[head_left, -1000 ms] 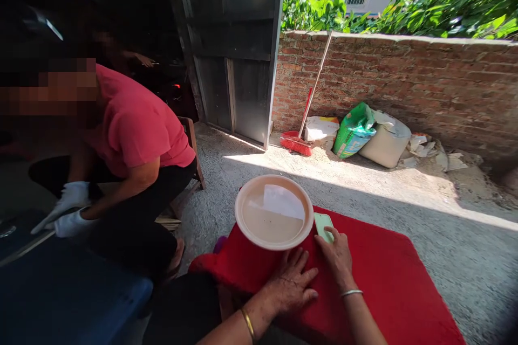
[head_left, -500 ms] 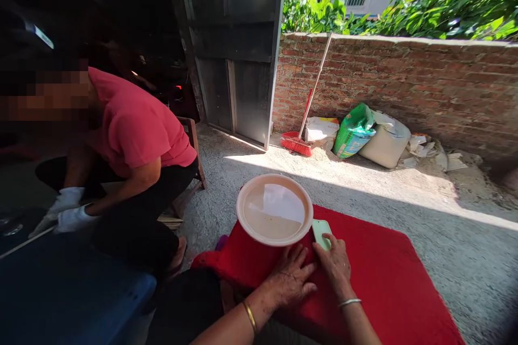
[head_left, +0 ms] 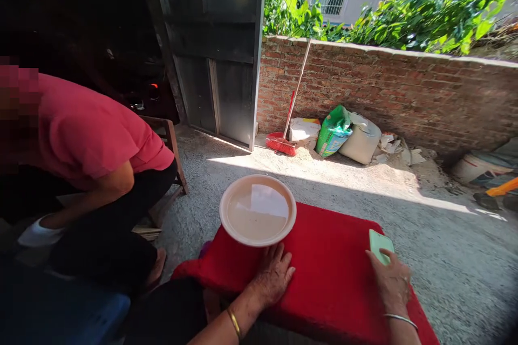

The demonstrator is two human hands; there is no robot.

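Note:
A wide pinkish-beige basin (head_left: 226, 215) of water stands on a red cloth-covered table (head_left: 324, 259), with light reflected on its surface. My left hand (head_left: 273, 276), a gold bangle at its wrist, lies open with fingers apart on the red cloth, just below the basin's near rim; the fingertips come close to the rim. Farther right, my right hand (head_left: 392, 280), wearing a silver bangle, grips a light green phone (head_left: 379, 242) near the table's right edge. Part of the phone is covered by the fingers.
At the left a person in a pink shirt (head_left: 89, 135) bends forward, white glove (head_left: 38, 234) showing, beside a blue surface (head_left: 81, 307). Behind are a metal door (head_left: 226, 91), a broom (head_left: 283, 143), a green sack (head_left: 332, 132) and a brick wall (head_left: 404, 91).
My right hand has carried the phone from beside the basin to the table's right side. My left hand stays by the basin. The view has turned right, and the person leans farther out of view.

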